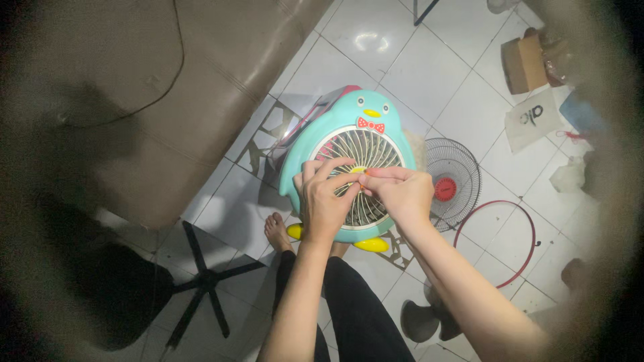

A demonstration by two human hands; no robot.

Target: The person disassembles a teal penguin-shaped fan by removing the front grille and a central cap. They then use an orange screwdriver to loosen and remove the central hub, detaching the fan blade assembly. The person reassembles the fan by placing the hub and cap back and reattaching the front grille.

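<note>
At the far left I note a brown padded seat, smooth like leather, with a thin dark cord lying across it. Near it on the white glossy tile floor stands a black star-shaped chair base.

At centre I see a penguin-shaped fan: teal moulded plastic, rounded body, red bow tie, yellow beak, two yellow feet, and a round white grille of thin radial ribs. It stands on the floor in front of the person's bare foot.

My left hand lies on the lower left part of the grille, fingers bent and spread over the ribs, fingertips pressing toward the hub. My right hand meets it from the right, fingers drawn together in a pinch at the grille's centre, just touching the left fingertips. A small yellow-orange piece shows at the pinch; I cannot tell what it is or whether it is gripped.

Just right of the fan lies a round dark wire fan guard with a red hub, flat on the tiles. Nearer and further right lies a thin red ring. Far right I record a brown cardboard box, and beside it a flat white bag with dark lettering, lying tilted.
</note>
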